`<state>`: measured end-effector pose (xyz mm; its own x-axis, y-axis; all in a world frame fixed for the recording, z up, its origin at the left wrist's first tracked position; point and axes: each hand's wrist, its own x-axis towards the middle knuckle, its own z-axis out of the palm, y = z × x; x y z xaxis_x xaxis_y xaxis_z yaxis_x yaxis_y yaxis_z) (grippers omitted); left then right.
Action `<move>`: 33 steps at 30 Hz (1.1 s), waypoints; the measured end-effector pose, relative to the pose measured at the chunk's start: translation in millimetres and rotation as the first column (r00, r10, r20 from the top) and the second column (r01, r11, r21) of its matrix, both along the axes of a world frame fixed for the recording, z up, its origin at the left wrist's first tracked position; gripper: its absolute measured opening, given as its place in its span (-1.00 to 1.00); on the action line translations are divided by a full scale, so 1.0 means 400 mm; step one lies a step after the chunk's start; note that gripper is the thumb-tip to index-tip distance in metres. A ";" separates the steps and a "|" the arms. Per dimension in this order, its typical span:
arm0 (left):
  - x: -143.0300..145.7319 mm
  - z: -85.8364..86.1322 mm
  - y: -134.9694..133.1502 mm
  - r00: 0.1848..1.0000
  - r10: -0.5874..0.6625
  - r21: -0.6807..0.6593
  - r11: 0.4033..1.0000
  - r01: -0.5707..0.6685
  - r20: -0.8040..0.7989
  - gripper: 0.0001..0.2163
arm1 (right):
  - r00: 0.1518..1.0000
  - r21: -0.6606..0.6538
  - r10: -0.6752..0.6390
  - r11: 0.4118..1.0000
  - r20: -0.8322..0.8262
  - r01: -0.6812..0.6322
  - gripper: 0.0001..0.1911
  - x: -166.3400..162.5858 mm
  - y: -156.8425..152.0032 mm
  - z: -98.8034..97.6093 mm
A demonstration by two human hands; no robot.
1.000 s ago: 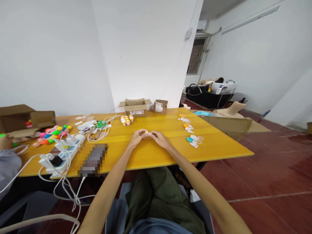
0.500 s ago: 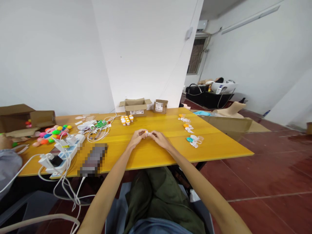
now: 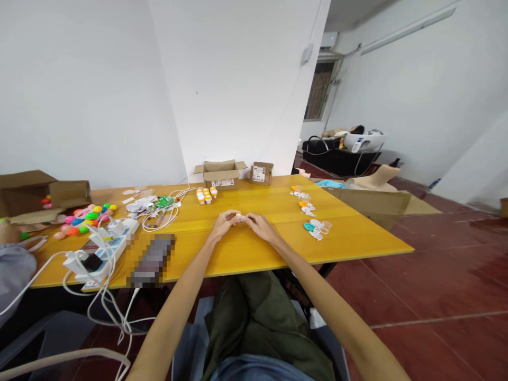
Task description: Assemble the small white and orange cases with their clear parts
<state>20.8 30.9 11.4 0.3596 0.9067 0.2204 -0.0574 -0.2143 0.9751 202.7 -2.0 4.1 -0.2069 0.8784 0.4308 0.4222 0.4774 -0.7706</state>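
Note:
My left hand point(image 3: 223, 223) and my right hand point(image 3: 257, 224) meet over the middle of the yellow table point(image 3: 254, 248). Their fingertips pinch a small white and orange piece point(image 3: 238, 216) between them, just above the tabletop. Both hands are closed round it; its shape is too small to make out. A cluster of small orange-capped white pieces point(image 3: 206, 194) stands beyond my hands. To the right lie several white, orange and teal small parts point(image 3: 313, 226).
Two open cardboard boxes point(image 3: 220, 174) sit at the table's far edge by the white pillar. White cables and a power strip point(image 3: 101, 248) cover the left side, with colourful round pieces point(image 3: 85, 218) and another carton point(image 3: 32, 194). Another person's sleeve point(image 3: 11, 270) shows at far left.

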 end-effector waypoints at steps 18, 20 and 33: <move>0.000 -0.001 0.003 1.000 -0.004 0.008 1.000 0.004 -0.005 -0.63 | 0.997 -0.047 0.001 0.999 -0.073 -0.005 -0.67 -0.002 0.009 -0.016; 0.000 -0.001 0.003 1.000 -0.006 0.009 1.000 0.006 -0.007 -0.63 | 0.998 -0.052 -0.003 0.999 -0.070 -0.001 -0.68 -0.003 0.007 -0.015; 0.000 0.003 0.001 1.000 -0.014 0.013 1.000 0.014 -0.005 -0.60 | 1.000 0.003 -0.004 1.000 -0.021 0.004 -0.70 0.003 0.016 -0.024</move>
